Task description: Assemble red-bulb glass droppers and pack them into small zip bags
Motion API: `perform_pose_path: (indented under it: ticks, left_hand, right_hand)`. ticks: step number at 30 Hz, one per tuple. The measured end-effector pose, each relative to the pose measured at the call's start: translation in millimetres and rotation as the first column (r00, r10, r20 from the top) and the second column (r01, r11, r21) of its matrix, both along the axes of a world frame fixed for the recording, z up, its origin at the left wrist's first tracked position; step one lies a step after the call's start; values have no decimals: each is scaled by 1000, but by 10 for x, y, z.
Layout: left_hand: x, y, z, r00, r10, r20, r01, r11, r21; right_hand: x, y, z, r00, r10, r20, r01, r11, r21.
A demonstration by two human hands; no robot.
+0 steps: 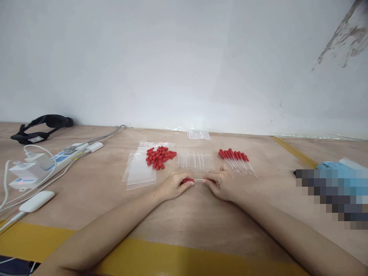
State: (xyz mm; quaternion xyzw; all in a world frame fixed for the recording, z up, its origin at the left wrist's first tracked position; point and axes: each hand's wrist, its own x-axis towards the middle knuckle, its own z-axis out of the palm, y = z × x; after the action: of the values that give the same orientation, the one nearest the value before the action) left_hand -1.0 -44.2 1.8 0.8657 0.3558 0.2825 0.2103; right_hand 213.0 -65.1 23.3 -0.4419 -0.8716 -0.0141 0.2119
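My left hand [177, 185] pinches a red rubber dropper bulb [188, 180] just above the table. From its open end a thin clear dropper tube [198, 180] runs across to my right hand [220, 183], whose fingers are closed on the tube's other end. How deep the tube sits in the bulb I cannot tell. Behind my left hand lies a pile of loose red bulbs [158, 156]. A row of bare clear tubes [195, 161] is spread behind the gap between my hands. Beyond my right hand, several droppers with red bulbs on their tubes [236, 160] lie side by side.
Clear plastic bags [140, 174] lie under and beside the bulb pile; a small white packet [199, 135] is near the wall. On the left are a power strip [61, 159] with chargers and cables, and a black headset [43, 128]. A blue item [336, 167] sits at right.
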Motion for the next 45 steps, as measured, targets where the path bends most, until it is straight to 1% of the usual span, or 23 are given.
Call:
perform_pose_path:
  ticks: [9,17,21,23,24,25,26,27,28,29,30,32,34,35,36,39,40,42,43,45]
  left_hand:
    - [1,-29,19,998,-29,-52,31,999,45]
    - [8,-5,2,997,-40,-66,48,991,127]
    - [-9,10,58,996,-39,-74,51,984,169]
    - [-77,32,115,995,16,-98,8,970,245]
    - [-129,49,148,990,73,-121,-34,954,296]
    - [-190,70,182,976,156,-150,-94,930,354]
    - [-256,94,214,949,255,-186,-161,898,410]
    - [-320,118,244,904,360,-229,-226,860,457]
    - [-378,141,270,844,460,-277,-287,823,491]
    - [-427,161,291,775,541,-326,-337,791,510]
    - [-463,175,307,705,605,-370,-382,764,520]
    - [-495,186,326,589,678,-441,-453,728,514]
    - [-489,179,329,523,700,-486,-499,714,492]
    - [-479,173,327,506,702,-502,-511,712,481]
    - [-469,168,323,495,700,-514,-520,713,470]
    - [-453,168,310,492,689,-533,-532,722,442]
    - [-453,174,305,496,685,-535,-534,726,435]
    - [-457,191,295,511,680,-525,-532,730,428]
    - [-460,201,290,521,680,-516,-530,731,429]
    - [-464,220,283,533,684,-499,-531,729,431]
  right_hand:
    - [-92,33,-91,999,25,-32,-27,997,-74]
    - [-154,69,-126,999,35,-28,-38,995,-89]
    - [-139,63,-29,997,80,-14,-81,988,-132]
    - [-80,89,61,994,103,-28,-107,980,-169]
    - [-28,119,106,995,89,-50,-97,977,-188]
    - [40,163,147,996,48,-81,-64,977,-204]
    - [122,218,180,992,-27,-120,0,975,-221]
    - [218,282,203,979,-126,-159,84,965,-248]
    - [322,351,217,948,-244,-203,186,945,-268]
    - [431,420,221,893,-383,-238,312,906,-286]
    - [538,484,215,832,-503,-236,428,851,-305]
    - [732,582,181,690,-694,-204,645,718,-262]
    - [875,636,126,585,-796,-155,764,605,-224]
    - [924,650,95,558,-821,-122,791,570,-220]
    - [959,657,65,551,-830,-83,801,554,-228]
    - [995,661,3,578,-816,21,790,553,-267]
    - [986,659,-5,582,-812,36,791,556,-256]
    - [936,648,-10,586,-810,28,799,572,-187]
    - [892,637,-11,602,-798,8,790,595,-147]
    - [764,605,-20,675,-736,-46,731,676,-93]
